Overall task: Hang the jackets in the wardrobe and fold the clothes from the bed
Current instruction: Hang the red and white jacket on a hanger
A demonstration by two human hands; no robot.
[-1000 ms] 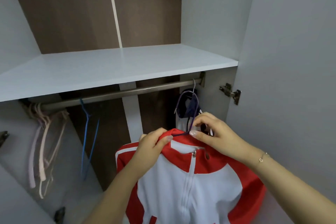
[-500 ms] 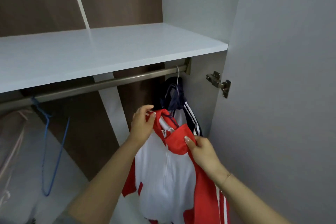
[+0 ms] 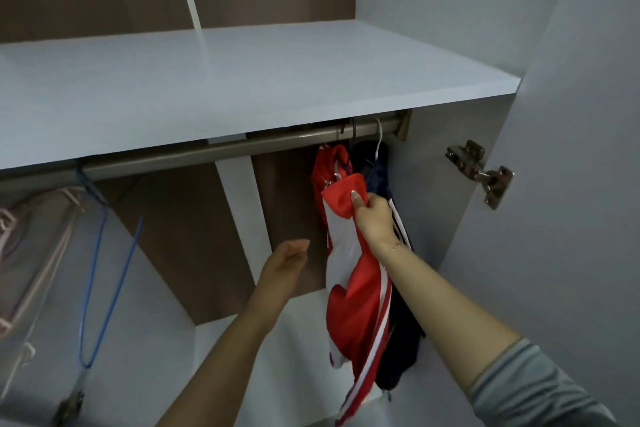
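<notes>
A red and white jacket (image 3: 349,274) hangs from the metal wardrobe rail (image 3: 221,151) near its right end. My right hand (image 3: 372,215) is shut on the jacket's red collar. Behind it, against the right wall, hangs a dark navy jacket (image 3: 381,170) with white stripes on a white hanger. My left hand (image 3: 287,262) is open in the air to the left of the red jacket, a little below the collar, touching nothing.
A white shelf (image 3: 242,87) juts out just above the rail. A blue wire hanger (image 3: 100,274) and several pink hangers (image 3: 38,229) hang at the rail's left. The open wardrobe door (image 3: 571,218) with its metal hinge (image 3: 481,172) stands close on the right.
The red jacket has gone up from my hands onto the rail beside the navy one. My left hand has let go of the collar and dropped away to the left.
</notes>
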